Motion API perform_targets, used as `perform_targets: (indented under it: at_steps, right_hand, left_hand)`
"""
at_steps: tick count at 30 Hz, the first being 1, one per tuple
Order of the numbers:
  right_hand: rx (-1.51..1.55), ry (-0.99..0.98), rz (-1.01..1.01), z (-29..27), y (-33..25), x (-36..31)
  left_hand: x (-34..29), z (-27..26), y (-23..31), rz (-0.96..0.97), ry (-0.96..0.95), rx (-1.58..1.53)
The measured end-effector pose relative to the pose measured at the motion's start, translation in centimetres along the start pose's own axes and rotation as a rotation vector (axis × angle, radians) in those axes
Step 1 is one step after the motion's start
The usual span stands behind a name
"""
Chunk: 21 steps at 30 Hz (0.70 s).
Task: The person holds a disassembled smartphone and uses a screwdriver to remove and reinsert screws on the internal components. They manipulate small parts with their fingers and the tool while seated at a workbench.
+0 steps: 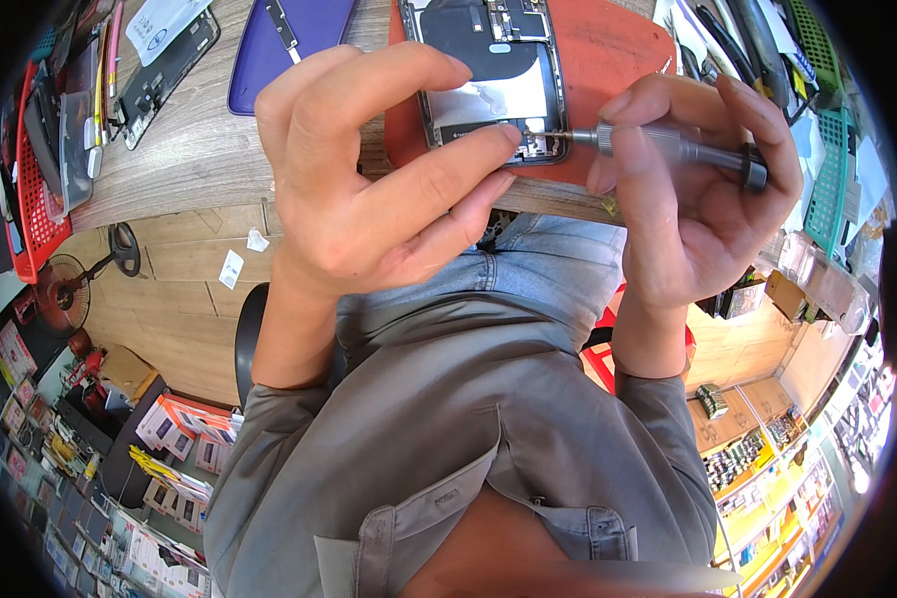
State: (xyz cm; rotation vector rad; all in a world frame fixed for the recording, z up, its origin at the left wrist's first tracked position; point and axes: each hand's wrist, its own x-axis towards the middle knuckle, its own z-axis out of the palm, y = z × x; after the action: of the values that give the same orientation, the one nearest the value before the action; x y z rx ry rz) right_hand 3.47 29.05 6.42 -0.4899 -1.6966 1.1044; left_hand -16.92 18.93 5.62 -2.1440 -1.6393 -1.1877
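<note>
An opened smartphone point(493, 95) lies on a red-orange mat point(608, 50) at the table's near edge, its black and silver insides facing up. My right hand point(708, 189) is closed around a grey precision screwdriver point(658, 145) with a dark end cap. The driver lies nearly level, its thin tip pointing left at the phone's lower right corner. Over the phone's lower left side is my left hand point(379, 169), fingers spread. Its index fingertip touches the phone's lower part close to the driver's tip; whether a small part sits under it is hidden.
A purple tray point(259, 70) with a thin strip stands left of the mat. Further left are a dark phone panel point(169, 80) and a red basket point(35, 189) of tools. Pens and tools crowd the right, beside a green basket point(827, 179). A fan point(65, 294) stands lower left.
</note>
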Motion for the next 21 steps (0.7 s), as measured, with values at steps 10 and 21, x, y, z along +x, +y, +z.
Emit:
perform_targets:
  at_steps: [10, 21]
  right_hand:
    - [0.004, 0.006, 0.011, -0.04, -0.13, -0.03]
    - [0.016, 0.020, 0.014, 0.05, -0.02, -0.04]
  left_hand:
    - [-0.06, 0.02, 0.01, -0.015, -0.002, -0.011]
    - [-0.07, 0.02, 0.08, -0.012, -0.006, -0.009]
